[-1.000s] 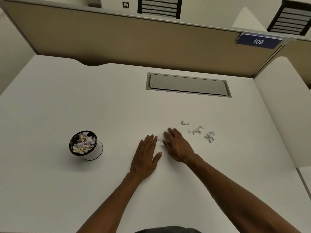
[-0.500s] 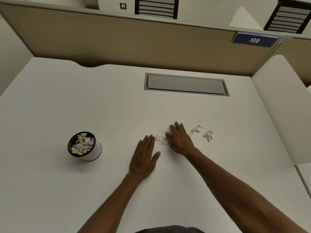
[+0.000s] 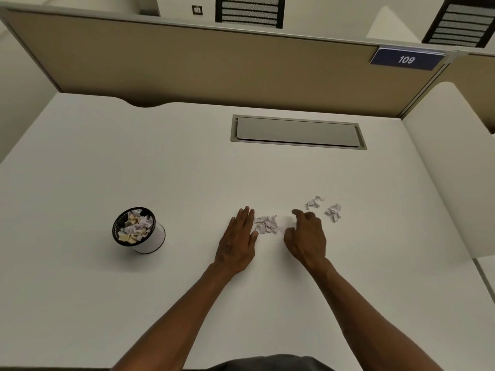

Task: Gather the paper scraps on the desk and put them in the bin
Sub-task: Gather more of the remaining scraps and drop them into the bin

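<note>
A small heap of crumpled white paper scraps (image 3: 266,224) lies on the white desk (image 3: 187,170) between my two hands. My left hand (image 3: 238,243) rests flat, fingers together, its edge touching the heap's left side. My right hand (image 3: 305,238) sits just right of the heap, fingers curled and raised a little, holding nothing that I can see. Two more scraps lie farther right: one (image 3: 314,202) beyond my fingertips and one (image 3: 333,211) beside it. The small round bin (image 3: 154,238), black mesh inside and white outside, stands at the left, filled with crumpled paper.
A grey cable hatch (image 3: 297,132) is set into the desk behind the scraps. A tan partition (image 3: 187,68) closes the back, with a blue sign reading 109 (image 3: 406,59). A white side panel (image 3: 450,167) borders the right.
My right hand swept scraps leftward into a heap against my left hand, then drew back to the right with its fingers curled. My left hand stayed flat.
</note>
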`<move>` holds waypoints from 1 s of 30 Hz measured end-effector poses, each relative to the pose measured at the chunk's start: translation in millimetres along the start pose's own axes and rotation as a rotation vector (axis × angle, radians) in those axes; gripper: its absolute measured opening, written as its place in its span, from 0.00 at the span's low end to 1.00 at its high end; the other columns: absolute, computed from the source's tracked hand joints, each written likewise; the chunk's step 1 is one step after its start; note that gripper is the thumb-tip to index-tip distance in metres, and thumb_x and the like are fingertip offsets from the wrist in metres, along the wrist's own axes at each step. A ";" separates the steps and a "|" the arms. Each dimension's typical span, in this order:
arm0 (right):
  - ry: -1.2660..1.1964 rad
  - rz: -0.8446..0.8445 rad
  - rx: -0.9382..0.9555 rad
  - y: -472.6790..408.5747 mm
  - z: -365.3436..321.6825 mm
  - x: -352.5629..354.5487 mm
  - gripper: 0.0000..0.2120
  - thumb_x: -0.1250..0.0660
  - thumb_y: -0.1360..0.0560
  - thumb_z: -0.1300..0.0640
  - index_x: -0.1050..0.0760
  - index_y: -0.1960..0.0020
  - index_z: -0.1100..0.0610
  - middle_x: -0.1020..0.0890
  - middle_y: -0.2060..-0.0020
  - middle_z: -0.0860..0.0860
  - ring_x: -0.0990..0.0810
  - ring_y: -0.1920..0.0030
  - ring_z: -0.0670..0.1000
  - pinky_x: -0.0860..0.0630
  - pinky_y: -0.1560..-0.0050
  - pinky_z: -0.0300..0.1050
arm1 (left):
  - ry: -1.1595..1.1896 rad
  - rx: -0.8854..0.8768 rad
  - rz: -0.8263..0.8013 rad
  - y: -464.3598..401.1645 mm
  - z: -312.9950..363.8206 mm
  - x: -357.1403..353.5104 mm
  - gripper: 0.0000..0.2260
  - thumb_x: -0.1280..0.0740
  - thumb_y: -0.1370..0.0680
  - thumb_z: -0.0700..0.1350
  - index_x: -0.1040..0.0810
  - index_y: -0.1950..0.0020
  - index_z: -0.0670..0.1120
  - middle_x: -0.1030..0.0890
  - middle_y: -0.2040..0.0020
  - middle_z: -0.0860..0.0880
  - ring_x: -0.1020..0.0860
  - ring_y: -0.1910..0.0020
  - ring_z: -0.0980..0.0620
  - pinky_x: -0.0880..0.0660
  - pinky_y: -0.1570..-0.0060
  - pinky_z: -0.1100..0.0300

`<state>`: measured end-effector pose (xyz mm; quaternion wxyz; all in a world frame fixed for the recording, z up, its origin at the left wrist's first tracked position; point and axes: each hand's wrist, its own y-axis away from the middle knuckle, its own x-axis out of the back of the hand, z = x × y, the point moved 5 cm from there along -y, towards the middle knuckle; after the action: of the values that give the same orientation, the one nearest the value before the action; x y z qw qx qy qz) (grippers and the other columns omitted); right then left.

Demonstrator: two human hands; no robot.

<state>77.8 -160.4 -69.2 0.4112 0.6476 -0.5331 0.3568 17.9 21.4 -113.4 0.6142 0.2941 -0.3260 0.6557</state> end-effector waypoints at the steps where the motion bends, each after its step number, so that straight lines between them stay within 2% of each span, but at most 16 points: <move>1: 0.028 -0.063 -0.050 1.1 3.0 -2.5 0.24 0.38 0.26 0.58 0.31 0.30 0.55 0.27 0.38 0.57 0.27 0.38 0.60 0.24 0.45 0.52 | -0.014 -0.009 -0.008 -3.1 0.7 -0.7 0.25 0.45 0.15 0.45 0.47 0.19 0.44 0.47 0.19 0.47 0.50 0.19 0.51 0.53 0.21 0.56; 5: 0.017 -0.147 -0.005 6.2 -6.5 -13.6 0.21 0.40 0.28 0.63 0.29 0.36 0.61 0.28 0.43 0.58 0.23 0.46 0.62 0.23 0.49 0.50 | -0.047 -0.027 -0.026 -6.9 4.9 -4.0 0.24 0.46 0.15 0.43 0.46 0.20 0.42 0.46 0.19 0.45 0.50 0.19 0.48 0.56 0.20 0.55; 10: -0.132 -0.176 0.073 3.2 -31.8 -21.9 0.16 0.38 0.29 0.63 0.25 0.42 0.61 0.25 0.46 0.59 0.21 0.48 0.61 0.26 0.50 0.45 | -0.021 -0.071 -0.061 0.0 16.3 -5.4 0.24 0.46 0.15 0.44 0.46 0.20 0.41 0.44 0.19 0.46 0.49 0.19 0.50 0.54 0.21 0.56; 12: -0.162 -0.187 0.046 -2.6 -32.2 -20.2 0.25 0.33 0.30 0.59 0.28 0.34 0.61 0.26 0.40 0.59 0.21 0.43 0.60 0.25 0.46 0.46 | 0.006 -0.062 -0.067 3.0 17.6 -2.8 0.25 0.44 0.15 0.45 0.46 0.20 0.42 0.44 0.19 0.46 0.49 0.19 0.50 0.53 0.21 0.56; 15: -0.002 -0.276 0.077 -12.2 -29.8 -18.3 0.43 0.26 0.33 0.47 0.40 0.23 0.56 0.33 0.31 0.57 0.29 0.33 0.60 0.25 0.39 0.52 | 0.046 0.016 -0.009 6.1 8.4 9.8 0.28 0.36 0.18 0.46 0.41 0.21 0.41 0.38 0.21 0.45 0.45 0.20 0.46 0.44 0.22 0.52; 18: 0.164 -0.376 0.187 -17.5 -32.6 -20.7 0.49 0.22 0.34 0.44 0.44 0.21 0.51 0.36 0.30 0.56 0.31 0.31 0.60 0.25 0.36 0.54 | 0.022 0.034 -0.025 4.7 2.0 15.8 0.30 0.29 0.22 0.48 0.34 0.24 0.41 0.31 0.25 0.44 0.36 0.25 0.45 0.38 0.26 0.55; 22: 0.196 -0.393 0.279 -20.1 -39.6 -24.7 0.41 0.21 0.33 0.47 0.35 0.24 0.50 0.33 0.32 0.54 0.27 0.35 0.59 0.24 0.37 0.53 | 0.068 0.080 -0.094 -2.6 3.0 9.5 0.30 0.26 0.25 0.46 0.32 0.25 0.43 0.30 0.28 0.46 0.33 0.28 0.49 0.35 0.31 0.61; 26: 0.121 -0.329 0.327 -16.5 -45.5 -27.3 0.28 0.25 0.30 0.53 0.27 0.31 0.53 0.27 0.39 0.54 0.22 0.43 0.58 0.23 0.45 0.48 | 0.107 0.145 -0.084 -9.1 5.4 5.5 0.25 0.28 0.24 0.44 0.28 0.28 0.44 0.26 0.32 0.47 0.29 0.33 0.49 0.35 0.38 0.66; 28: 0.075 -0.298 0.335 -12.5 -48.7 -28.8 0.20 0.27 0.29 0.55 0.23 0.37 0.54 0.24 0.44 0.53 0.20 0.48 0.56 0.23 0.50 0.45 | 0.124 0.134 -0.060 -10.2 9.2 5.3 0.20 0.29 0.23 0.43 0.25 0.31 0.46 0.22 0.38 0.48 0.25 0.39 0.49 0.30 0.41 0.64; 30: 0.035 -0.272 0.326 -8.3 -51.2 -31.3 0.15 0.29 0.28 0.57 0.21 0.41 0.55 0.22 0.48 0.53 0.19 0.52 0.55 0.24 0.52 0.44 | 0.142 0.123 -0.032 -9.7 12.0 5.4 0.16 0.30 0.23 0.41 0.22 0.36 0.46 0.20 0.44 0.48 0.23 0.44 0.48 0.25 0.44 0.57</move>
<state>79.2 -100.4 -77.9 0.3547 0.7653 -0.3689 0.3904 27.1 15.6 -101.2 0.6270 0.2894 -0.2359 0.6837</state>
